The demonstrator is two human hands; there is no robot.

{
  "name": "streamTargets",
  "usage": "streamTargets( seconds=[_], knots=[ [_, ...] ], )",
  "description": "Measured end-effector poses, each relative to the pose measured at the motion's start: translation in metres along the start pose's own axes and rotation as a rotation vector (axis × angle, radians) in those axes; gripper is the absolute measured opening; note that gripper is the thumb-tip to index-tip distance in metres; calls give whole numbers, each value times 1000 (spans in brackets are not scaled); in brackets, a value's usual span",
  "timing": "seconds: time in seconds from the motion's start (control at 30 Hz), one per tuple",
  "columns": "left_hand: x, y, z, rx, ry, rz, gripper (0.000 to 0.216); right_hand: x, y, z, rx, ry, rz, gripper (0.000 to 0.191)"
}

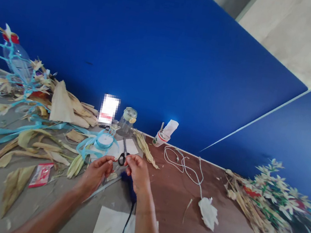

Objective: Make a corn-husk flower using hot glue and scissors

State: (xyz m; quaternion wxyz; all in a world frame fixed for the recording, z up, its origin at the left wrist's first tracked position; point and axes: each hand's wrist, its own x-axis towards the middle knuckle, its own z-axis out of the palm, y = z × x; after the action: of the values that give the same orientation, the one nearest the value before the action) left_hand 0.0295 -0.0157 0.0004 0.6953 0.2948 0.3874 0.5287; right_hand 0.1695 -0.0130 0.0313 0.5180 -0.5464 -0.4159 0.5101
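Observation:
Both my hands are held close together over the middle of the work surface. My left hand (98,170) is closed in a pinch, with its fingertips near the black-handled scissors (121,158). On the other side of the scissors, my right hand (138,172) also pinches with thumb and forefinger. Whatever is between the fingertips is too small to make out. The scissors point away from me, their blades over a white sheet (132,147). Beneath my right wrist lies a dark blue tool (129,187) with a black cord, partly hidden.
Left are dried husks (63,105), a spool of light blue ribbon (104,141), a red packet (40,175) and a plastic bottle (19,58). Behind stand a glass jar (127,120) and a paper cup (160,138). Right are a white cable (183,165) and husk flowers (276,196).

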Motion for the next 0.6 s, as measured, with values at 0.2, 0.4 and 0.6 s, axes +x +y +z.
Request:
streamTargets(
  seconds=[0.2,0.4,0.6],
  knots=[
    [7,3,-8,22,129,141,30,-19,-1,-32,-677,87,-136,18],
    [9,2,-11,5,137,133,29,-49,14,-34,-1219,116,31,41],
    [8,1,-11,-24,100,141,30,-51,29,-27,-1323,133,63,54]
  ],
)
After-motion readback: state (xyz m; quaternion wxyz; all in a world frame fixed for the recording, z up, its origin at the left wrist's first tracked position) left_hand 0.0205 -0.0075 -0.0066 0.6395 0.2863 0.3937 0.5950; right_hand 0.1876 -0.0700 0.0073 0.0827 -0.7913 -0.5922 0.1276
